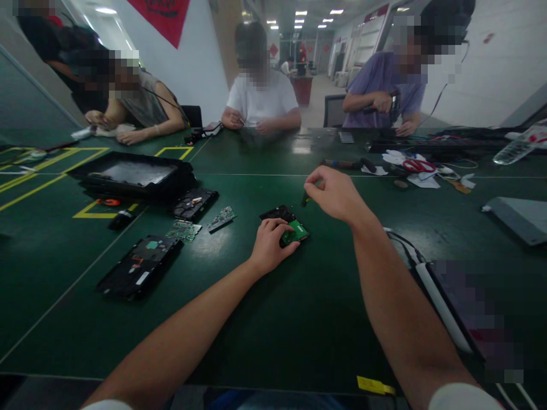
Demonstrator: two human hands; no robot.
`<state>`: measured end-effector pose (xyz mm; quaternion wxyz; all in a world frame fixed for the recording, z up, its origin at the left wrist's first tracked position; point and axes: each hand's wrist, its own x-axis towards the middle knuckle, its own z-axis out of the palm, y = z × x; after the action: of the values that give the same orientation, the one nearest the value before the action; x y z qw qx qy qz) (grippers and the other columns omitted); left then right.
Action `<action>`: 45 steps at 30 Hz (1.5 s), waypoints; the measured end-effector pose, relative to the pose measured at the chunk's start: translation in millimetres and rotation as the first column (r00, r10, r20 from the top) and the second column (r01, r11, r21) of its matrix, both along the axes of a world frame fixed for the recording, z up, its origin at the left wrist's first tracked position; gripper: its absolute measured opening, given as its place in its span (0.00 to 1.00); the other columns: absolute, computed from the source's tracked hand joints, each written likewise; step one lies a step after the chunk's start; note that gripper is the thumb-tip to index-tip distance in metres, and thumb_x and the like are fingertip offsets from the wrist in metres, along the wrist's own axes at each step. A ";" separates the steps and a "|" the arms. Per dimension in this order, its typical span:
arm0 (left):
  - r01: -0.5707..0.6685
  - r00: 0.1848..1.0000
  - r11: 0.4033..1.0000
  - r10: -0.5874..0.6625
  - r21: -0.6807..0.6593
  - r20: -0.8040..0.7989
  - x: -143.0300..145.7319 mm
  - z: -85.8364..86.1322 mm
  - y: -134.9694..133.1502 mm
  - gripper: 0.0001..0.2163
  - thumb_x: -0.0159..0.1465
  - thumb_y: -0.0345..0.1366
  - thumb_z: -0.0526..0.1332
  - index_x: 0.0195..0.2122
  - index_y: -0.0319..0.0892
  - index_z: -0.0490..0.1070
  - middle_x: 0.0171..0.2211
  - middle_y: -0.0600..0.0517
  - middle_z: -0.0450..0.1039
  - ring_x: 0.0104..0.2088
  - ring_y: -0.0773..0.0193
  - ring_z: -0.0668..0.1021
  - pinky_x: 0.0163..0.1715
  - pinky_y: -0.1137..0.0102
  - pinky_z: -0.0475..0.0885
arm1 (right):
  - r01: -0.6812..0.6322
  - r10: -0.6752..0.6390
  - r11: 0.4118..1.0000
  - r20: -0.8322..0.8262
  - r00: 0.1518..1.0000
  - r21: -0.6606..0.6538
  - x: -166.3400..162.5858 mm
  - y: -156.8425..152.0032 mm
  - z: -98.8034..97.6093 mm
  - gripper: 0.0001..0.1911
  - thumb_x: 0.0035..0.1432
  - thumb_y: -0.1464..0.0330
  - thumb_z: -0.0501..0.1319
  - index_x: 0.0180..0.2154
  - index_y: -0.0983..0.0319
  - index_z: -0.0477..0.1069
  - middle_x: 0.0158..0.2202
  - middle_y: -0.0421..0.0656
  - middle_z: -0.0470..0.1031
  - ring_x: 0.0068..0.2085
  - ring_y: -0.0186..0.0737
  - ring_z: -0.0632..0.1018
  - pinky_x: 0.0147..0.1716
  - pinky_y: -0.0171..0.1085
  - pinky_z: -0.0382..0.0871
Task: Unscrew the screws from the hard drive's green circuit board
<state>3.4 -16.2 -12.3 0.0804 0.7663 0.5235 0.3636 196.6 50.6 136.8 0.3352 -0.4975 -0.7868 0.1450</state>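
A hard drive (297, 232) with a black casing and a green circuit board lies on the green table, in front of me. My left hand (273, 242) grips its near side, fingers over the top and thumb along the near edge. Above and to the right of the drive, my right hand (331, 193) pinches a small dark screwdriver (305, 199), pointing down. The screwdriver seems apart from the drive, and its tip is hard to make out. Left of the drive lie a loose circuit board (223, 218) and another green board (183, 230).
Farther left are a black device housing (141, 285), another black drive-like unit (195, 204) and a large black frame (132, 173). A tablet-like device (444, 307) with cables lies right of my forearm. Scissors (419, 165) lie beyond. Three people sit across the table.
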 end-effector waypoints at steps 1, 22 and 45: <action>0.002 1.000 1.000 -0.002 -0.002 0.001 0.0 0.2 0.0 0.16 0.60 0.41 0.73 0.49 0.48 0.77 0.51 0.46 0.75 0.56 0.47 0.73 0.58 0.48 0.71 | -0.010 0.010 1.000 -0.004 1.000 -0.002 0.1 -0.5 0.3 0.03 0.63 0.67 0.64 0.37 0.59 0.74 0.34 0.44 0.79 0.36 0.44 0.78 0.38 0.42 0.68; 0.009 1.000 1.000 -0.009 0.002 -0.003 -1.0 -0.2 -0.3 0.16 0.60 0.41 0.73 0.49 0.48 0.77 0.51 0.45 0.75 0.56 0.46 0.73 0.58 0.47 0.70 | -0.017 0.016 1.000 0.051 0.999 0.015 -1.3 0.6 1.5 0.05 0.61 0.65 0.66 0.37 0.59 0.75 0.35 0.46 0.79 0.37 0.46 0.78 0.39 0.44 0.69; 0.003 1.000 1.000 -0.003 -0.004 0.010 -1.4 1.6 -1.4 0.16 0.60 0.41 0.73 0.48 0.48 0.77 0.51 0.46 0.75 0.56 0.47 0.73 0.59 0.47 0.70 | -0.073 0.073 0.996 -0.007 0.997 0.059 -2.0 6.4 -6.5 0.04 0.65 0.66 0.63 0.40 0.57 0.69 0.40 0.45 0.81 0.38 0.45 0.80 0.40 0.44 0.71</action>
<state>2.0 -17.6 -10.7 0.0853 0.7650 0.5227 0.3663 194.6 57.1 130.4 0.3475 -0.4577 -0.8070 0.1363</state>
